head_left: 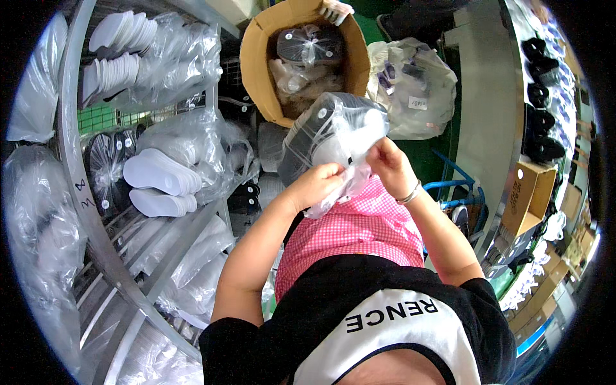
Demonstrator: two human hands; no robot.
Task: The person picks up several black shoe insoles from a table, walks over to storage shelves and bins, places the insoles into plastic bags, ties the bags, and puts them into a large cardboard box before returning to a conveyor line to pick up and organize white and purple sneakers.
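Observation:
A clear plastic bag [308, 138] bulges in front of me, with dark shoe insoles inside and white ones [359, 131] showing at its right. My left hand [316, 186] has its fingers closed on the gathered lower end of this bag. On the other side my right hand [393, 168], with a bracelet at the wrist, pinches the plastic near the white insoles. The loose end of the bag hangs down between the two hands over a pink checked apron [359, 231]. A small dark spot shows on the bag between my hands; I cannot make out what it is.
Beyond the bag stands an open cardboard box [255, 70] holding bagged insoles. A white sack [436, 96] lies to its right. At left, a metal rack [106, 256] carries bagged insoles [160, 172]. On the right are a small carton [532, 199] and a blue-framed cart [452, 184].

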